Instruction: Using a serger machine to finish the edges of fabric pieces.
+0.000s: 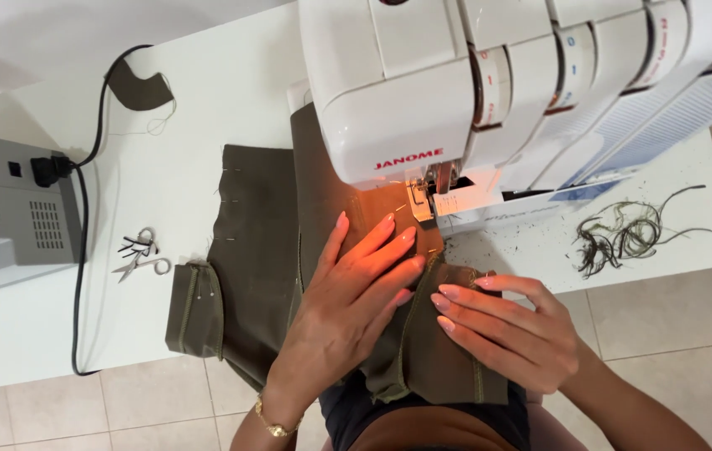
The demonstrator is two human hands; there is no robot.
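An olive-green fabric piece (260, 250) lies on the white table (197, 108) and runs under the presser foot (419, 200) of a white overlock sewing machine (489, 83). My left hand (352, 288) lies flat on the fabric, fingers spread and pointing toward the presser foot. Just to the right, my right hand (506, 321) presses on the fabric's folded edge, its fingertips meeting those of the left hand. The machine's lamp casts an orange glow on the fabric and fingers.
Small silver scissors (143, 257) lie left of the fabric. A second grey machine (5, 209) stands at the far left with a black cable (80, 250) plugged in. A fabric scrap (139, 88) lies at the back. Thread trimmings (623, 234) sit at the right. Tiled floor below.
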